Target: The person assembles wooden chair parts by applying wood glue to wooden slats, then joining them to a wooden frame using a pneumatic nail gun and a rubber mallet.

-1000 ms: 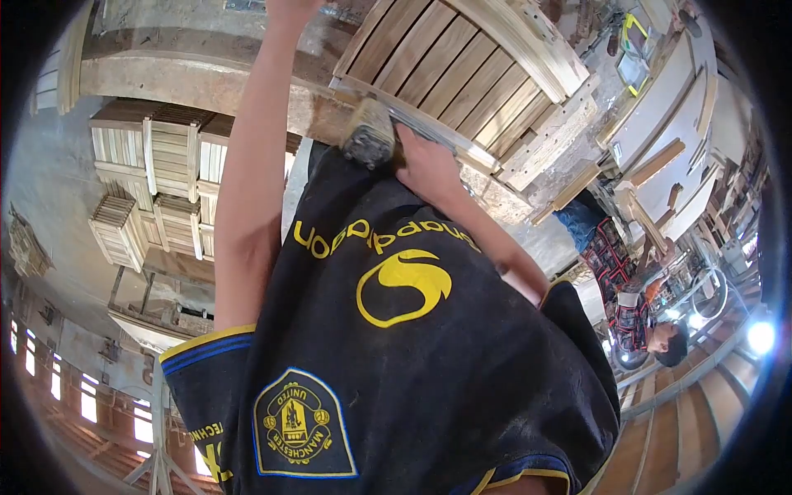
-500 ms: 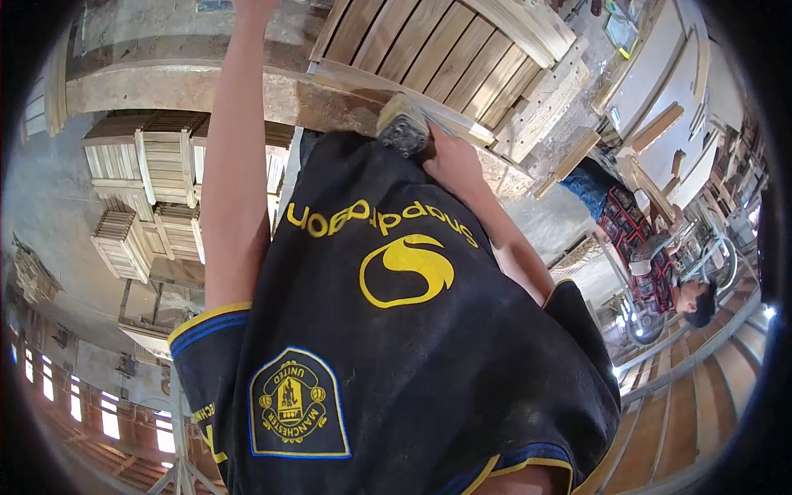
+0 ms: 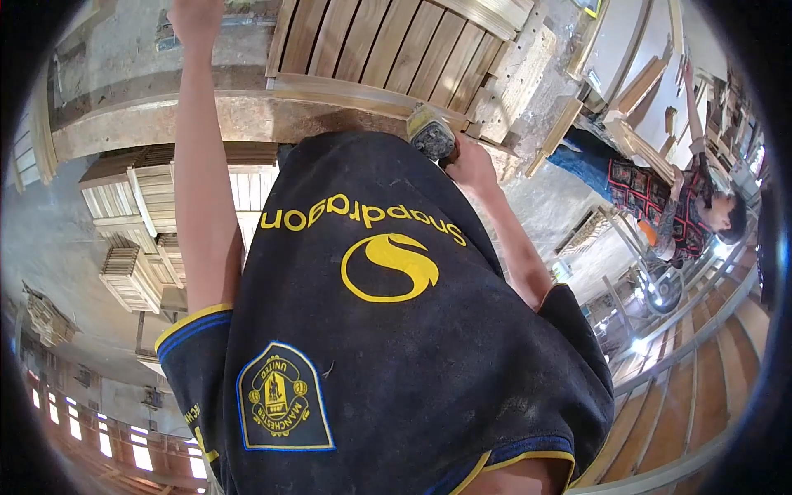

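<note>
My right hand (image 3: 473,165) is closed around a dusty hand-held power tool (image 3: 432,139) with a yellowish body and a dark rounded end. The tool is at the near edge of a slatted wooden panel (image 3: 375,45), which lies on the workbench (image 3: 132,124). My left arm stretches forward over the bench, and my left hand (image 3: 196,21) is at the top edge of the view, left of the panel. Its fingers are mostly cut off by the frame.
Stacks of slatted wooden panels (image 3: 132,198) stand on the floor to the left. To the right, a person in a checked shirt (image 3: 639,186) is beside long boards (image 3: 639,91). A pale board with holes (image 3: 520,87) lies right of the panel.
My right hand and the tool have shifted right along the panel's near edge. More of my left hand shows. The person at right now has an arm stretched out over the boards.
</note>
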The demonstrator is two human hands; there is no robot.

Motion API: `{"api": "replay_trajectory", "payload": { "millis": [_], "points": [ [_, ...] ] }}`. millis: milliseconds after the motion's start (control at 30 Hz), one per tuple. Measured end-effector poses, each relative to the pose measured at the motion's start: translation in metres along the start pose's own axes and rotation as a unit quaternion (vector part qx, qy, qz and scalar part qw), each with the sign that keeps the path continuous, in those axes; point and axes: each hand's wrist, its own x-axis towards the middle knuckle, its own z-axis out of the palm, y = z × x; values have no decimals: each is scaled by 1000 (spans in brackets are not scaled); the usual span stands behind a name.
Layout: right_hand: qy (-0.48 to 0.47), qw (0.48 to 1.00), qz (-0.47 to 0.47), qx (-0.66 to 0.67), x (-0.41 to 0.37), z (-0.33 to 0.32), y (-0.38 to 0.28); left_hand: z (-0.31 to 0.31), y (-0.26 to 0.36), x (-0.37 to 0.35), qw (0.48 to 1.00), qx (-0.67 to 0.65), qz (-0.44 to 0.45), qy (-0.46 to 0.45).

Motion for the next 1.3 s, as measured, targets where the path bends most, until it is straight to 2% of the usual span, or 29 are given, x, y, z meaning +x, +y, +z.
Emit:
{"api": "replay_trajectory", "payload": {
  "millis": [33, 100, 133, 200, 300, 467, 600, 667, 700, 833, 900, 933, 1000, 1033, 1067, 1100, 1133, 1167, 1233, 1267, 1300],
  "points": [
    [-6, 1000, 15, 1, -3, -2, 0, 3, -8, 2, 1000, -1, 5, -1],
    [5, 1000, 25, 14, -12, 3, 17, 11, -33, 12, 988, 12, 126, 88],
    [12, 999, 33, 24, -17, 4, 26, 7, -32, 13, 988, 10, 129, 87],
    [18, 998, 54, 29, -21, 2, 38, 0, -27, 12, 1000, -23, 18, 8],
    [98, 990, 16, 101, -31, 7, 60, -1, -40, 20, 999, -7, 36, -18],
    [80, 991, 31, 102, -31, 4, 73, -1, -43, 19, 1000, 19, 17, -6],
    [99, 987, -25, 126, -25, 8, 83, -1, -42, 20, 1000, 9, -1, 6],
    [34, 998, 36, 50, -21, 7, 83, -3, -42, 23, 1000, 7, -6, -15],
    [76, 995, 12, 65, -23, 8, 84, -3, -42, 23, 999, 6, -13, -42],
    [102, 987, 9, 124, -26, 1, 98, -6, -41, 22, 998, 34, -9, -59],
    [141, 943, 130, 273, -25, 1, 115, -4, -44, 22, 999, 23, -5, -23],
    [146, 941, 128, 278, -24, -2, 126, -1, -45, 20, 999, 24, 3, -21],
    [194, 892, 167, 373, -17, -16, 153, 6, -45, 19, 970, 212, 35, 117],
    [209, 869, 180, 410, -12, -26, 162, 4, -44, 19, 960, 252, 124, 11],
    [223, 844, 191, 449, -7, -38, 173, -7, -37, 18, 928, 292, 211, -93],
    [188, 838, 171, 483, 1, -49, 197, -19, -25, 21, 820, 440, 191, -312],
    [154, 827, 152, 519, 9, -55, 225, -31, -12, 25, 661, 502, 193, -523],
    [174, 811, 145, 540, 14, -57, 247, -36, 43, 19, 589, 581, 47, -559],
    [86, 773, 113, 618, 32, -66, 293, -22, 114, 27, 524, 566, -76, -632],
    [99, 764, 106, 628, 48, -50, 318, -8, 114, 36, 656, 452, -3, -605],
    [206, 870, 209, 395, 72, -22, 341, 12, 102, 44, 760, 320, 74, -561]
  ]
}}
